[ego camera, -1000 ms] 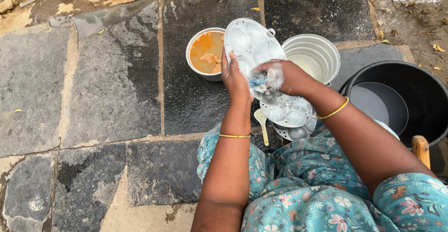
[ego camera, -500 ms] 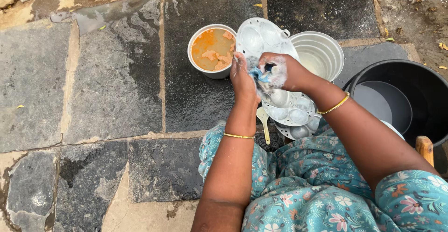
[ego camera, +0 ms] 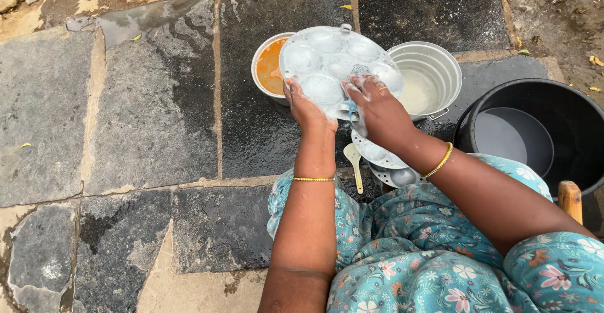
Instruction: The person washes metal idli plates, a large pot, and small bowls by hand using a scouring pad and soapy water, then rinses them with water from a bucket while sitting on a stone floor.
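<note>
Bowl: far centre, orange liquid inside, partly hidden.
Steel pot: right of the bowl, a little cloudy water inside.
Black tub: far right, dark and deep.
Small spoon: near, lying on wet stone.
Stone floor: grey slabs, wet at the centre.

Ahead of the hands, the round dimpled metal steaming plate covers most of the steel bowl of orange liquid. To the right the empty steel pot and the black plastic tub stand close together. Stacked dimpled plates and a pale spoon lie by the knees. The wet stone paving to the left is open.
</note>
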